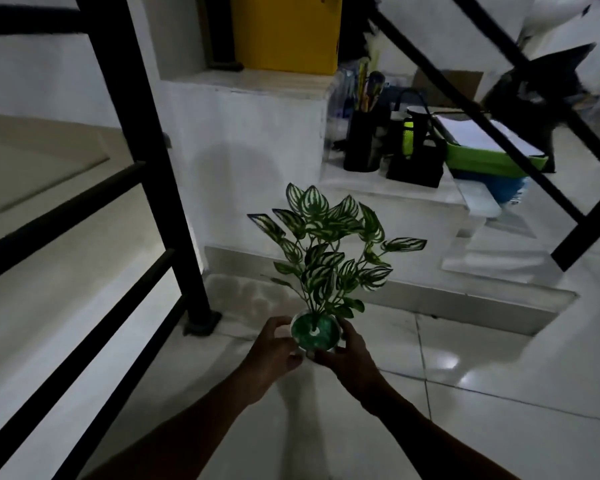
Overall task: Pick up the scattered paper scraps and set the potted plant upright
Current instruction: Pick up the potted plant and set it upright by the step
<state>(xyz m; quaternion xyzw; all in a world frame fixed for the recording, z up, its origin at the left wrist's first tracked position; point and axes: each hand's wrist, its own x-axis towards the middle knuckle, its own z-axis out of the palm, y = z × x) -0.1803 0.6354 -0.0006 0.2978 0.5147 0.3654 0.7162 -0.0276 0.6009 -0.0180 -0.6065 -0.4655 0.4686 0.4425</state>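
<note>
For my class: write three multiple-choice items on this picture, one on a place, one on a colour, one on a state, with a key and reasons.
1. Where is the black pen holder?
A. on the white ledge
B. on the floor
C. in a hand

2. What colour is the box at the top?
A. red
B. yellow
C. blue

3. How is the potted plant held?
A. by one hand
B. by no hand
C. by both hands

Key: 1 A, it stands on the ledge. 2 B, its face is yellow. 3 C, the left hand and right hand clasp the pot.

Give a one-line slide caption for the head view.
Both hands, left hand and right hand, cup the potted plant above the tiled floor.
</note>
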